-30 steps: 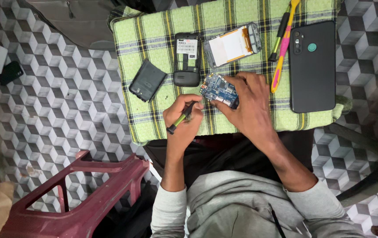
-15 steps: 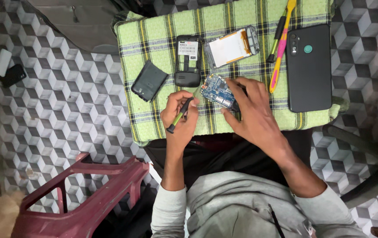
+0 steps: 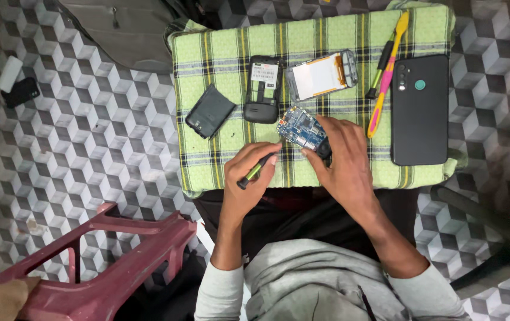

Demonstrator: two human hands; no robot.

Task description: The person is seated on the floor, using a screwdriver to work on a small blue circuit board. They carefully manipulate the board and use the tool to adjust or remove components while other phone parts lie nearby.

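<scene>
From the head view, looking straight down, the person's left hand (image 3: 249, 178) is closed around a small screwdriver (image 3: 256, 171) with a green and black handle, its tip aimed at the blue circuit board (image 3: 300, 131). The right hand (image 3: 341, 163) is clamped on that board's lower right end, holding it just above the green plaid cloth (image 3: 225, 53) that covers the table. The board sits near the cloth's middle, close to its front edge, where the two hands meet. Just above it lie a stripped black phone frame (image 3: 262, 89) and a small display panel (image 3: 321, 75), side by side without touching. A black battery (image 3: 209, 111) lies to the left, close to the cloth's left edge. To the right, a yellow and pink tool (image 3: 388, 74) lies slanted beside a dark tool (image 3: 380, 71), and a black smartphone (image 3: 419, 110) fills most of the right margin. Bare cloth remains along the far left strip. A red plastic stool (image 3: 112, 261) stands on the patterned floor (image 3: 88, 148) at lower left.
</scene>
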